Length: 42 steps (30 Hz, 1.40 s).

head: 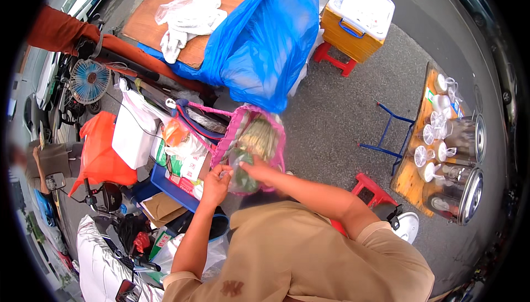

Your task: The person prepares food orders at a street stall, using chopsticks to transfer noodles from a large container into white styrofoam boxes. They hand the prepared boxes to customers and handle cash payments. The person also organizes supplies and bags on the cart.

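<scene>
A clear plastic bag with something green inside [245, 177] lies at the near side of a pink-rimmed basket-like bag [282, 136]. My left hand [217, 184] pinches the clear bag's gathered end at the basket's left edge. Over the basket, my right hand [258, 169] touches the clear bag's right side, with its fingertips partly hidden, so its grip is unclear. Behind the clear bag, a bundle of thin pale sticks [258, 138] rests in the basket. A large blue plastic sheet or bag [265, 45] hangs down to the basket's far rim.
A wooden board [140, 20] bears white cloths and gloves. At left are a blue crate [165, 184], a red-orange bag [101, 148] and a fan [90, 79]. A yellow box [348, 33] stands on a red stool. Lidded containers [466, 194] stand on a wooden table [408, 169] at right.
</scene>
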Available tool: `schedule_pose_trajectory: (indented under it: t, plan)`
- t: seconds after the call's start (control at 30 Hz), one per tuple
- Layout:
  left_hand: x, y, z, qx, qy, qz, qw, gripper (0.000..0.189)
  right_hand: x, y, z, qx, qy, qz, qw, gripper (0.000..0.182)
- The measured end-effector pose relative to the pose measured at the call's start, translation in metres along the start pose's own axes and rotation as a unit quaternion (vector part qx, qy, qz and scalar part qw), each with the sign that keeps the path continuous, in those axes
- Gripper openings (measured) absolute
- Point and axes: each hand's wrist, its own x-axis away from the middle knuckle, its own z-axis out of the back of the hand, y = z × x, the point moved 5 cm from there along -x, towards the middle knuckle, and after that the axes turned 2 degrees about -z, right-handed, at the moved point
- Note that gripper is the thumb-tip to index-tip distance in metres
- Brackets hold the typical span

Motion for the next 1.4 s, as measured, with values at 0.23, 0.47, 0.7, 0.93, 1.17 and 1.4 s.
schedule_pose_trajectory:
  t: [0.23,0.47,0.7,0.93,1.17,1.4]
  plan:
    - [-0.044,-0.075,-0.028,-0.347,-0.006,-0.202,0.916,0.011,-0.034,-0.008,0.018,0.283,-0.038,0.179,0.941,0.047]
    - [-0.051,-0.108,-0.047,-0.448,-0.052,-0.041,0.892,0.016,-0.039,-0.284,0.125,0.163,0.095,0.423,0.886,0.035]
    - [-0.054,-0.121,-0.046,-0.405,0.008,0.07,0.911,0.016,-0.155,-0.527,0.076,0.395,0.205,0.493,0.747,0.081]
    - [-0.048,-0.029,-0.061,-0.347,0.072,0.206,0.912,0.038,-0.305,-0.565,0.039,0.526,0.055,0.368,0.765,0.075]
    - [-0.181,0.151,-0.042,0.528,0.134,0.006,0.839,0.081,-0.221,-0.554,0.084,0.247,-0.192,0.423,0.851,0.05]
    - [-0.272,0.176,0.015,0.746,0.102,-0.202,0.627,0.077,-0.085,-0.439,0.138,-0.041,-0.47,-0.037,0.881,0.054]
